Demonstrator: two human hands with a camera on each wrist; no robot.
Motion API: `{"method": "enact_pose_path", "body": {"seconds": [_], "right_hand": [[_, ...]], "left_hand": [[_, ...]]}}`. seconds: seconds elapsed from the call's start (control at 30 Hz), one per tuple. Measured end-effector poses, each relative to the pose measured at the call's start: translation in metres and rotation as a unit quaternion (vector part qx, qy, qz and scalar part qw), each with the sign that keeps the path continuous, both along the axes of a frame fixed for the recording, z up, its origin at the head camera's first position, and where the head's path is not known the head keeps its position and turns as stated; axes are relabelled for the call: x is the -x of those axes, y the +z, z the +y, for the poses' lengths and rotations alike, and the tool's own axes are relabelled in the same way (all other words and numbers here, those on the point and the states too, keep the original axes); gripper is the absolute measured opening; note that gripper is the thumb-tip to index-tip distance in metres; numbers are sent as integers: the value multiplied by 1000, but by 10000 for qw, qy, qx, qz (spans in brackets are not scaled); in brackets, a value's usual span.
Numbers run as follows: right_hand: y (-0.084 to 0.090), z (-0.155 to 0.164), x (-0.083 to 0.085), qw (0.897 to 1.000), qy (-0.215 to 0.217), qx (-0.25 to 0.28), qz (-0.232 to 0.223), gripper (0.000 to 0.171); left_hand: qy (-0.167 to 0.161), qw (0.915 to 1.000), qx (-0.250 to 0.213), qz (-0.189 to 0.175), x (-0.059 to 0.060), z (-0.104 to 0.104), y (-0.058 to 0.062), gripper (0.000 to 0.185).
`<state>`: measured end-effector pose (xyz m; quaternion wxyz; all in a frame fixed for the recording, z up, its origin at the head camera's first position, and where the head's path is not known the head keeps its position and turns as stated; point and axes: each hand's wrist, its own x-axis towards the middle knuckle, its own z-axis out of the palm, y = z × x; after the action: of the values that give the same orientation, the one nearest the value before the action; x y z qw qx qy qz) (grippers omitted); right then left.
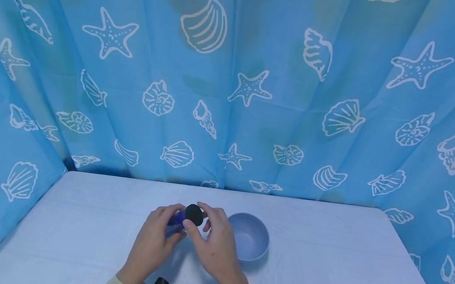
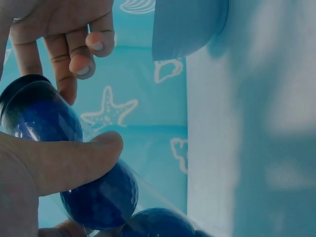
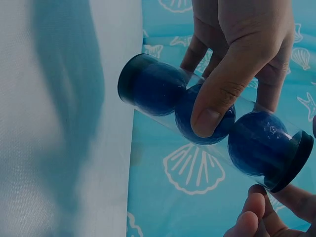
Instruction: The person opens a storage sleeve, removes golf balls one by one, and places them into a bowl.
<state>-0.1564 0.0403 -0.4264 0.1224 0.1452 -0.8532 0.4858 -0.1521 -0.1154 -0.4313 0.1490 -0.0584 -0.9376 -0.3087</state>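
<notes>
My left hand grips a clear tube around its middle, thumb across the side. Inside the tube, three dark blue golf balls sit in a row, and a black cap closes each end. The tube is tilted and held above the table. At the end facing the head camera, my right hand pinches the cap's edge between thumb and index finger. Its other fingers hang loosely curled beside the tube in the left wrist view.
A light blue-grey bowl stands on the white-covered table, just right of my right hand. Behind the table hangs a blue curtain with white shell and starfish prints, which also runs along both sides.
</notes>
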Motion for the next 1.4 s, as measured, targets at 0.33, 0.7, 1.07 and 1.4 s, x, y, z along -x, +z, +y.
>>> {"method": "enact_pose_path", "body": {"seconds": [0.33, 0.7, 1.07, 1.4], "right_hand": [[1, -1, 0, 9998, -148, 70, -147, 51], [-1, 0, 2, 9996, -95, 279, -24, 44], [1, 3, 4, 9999, 51, 75, -72, 44], [-2, 4, 5, 9998, 125, 90, 84, 44]], "left_hand": [[-24, 9997, 185, 132, -1, 2, -2, 56], [-106, 9996, 267, 44, -2, 1, -2, 55], [-341, 9985, 368, 206, -2, -2, -2, 55], [-358, 9988, 331, 76, -1, -3, -2, 55]]}}
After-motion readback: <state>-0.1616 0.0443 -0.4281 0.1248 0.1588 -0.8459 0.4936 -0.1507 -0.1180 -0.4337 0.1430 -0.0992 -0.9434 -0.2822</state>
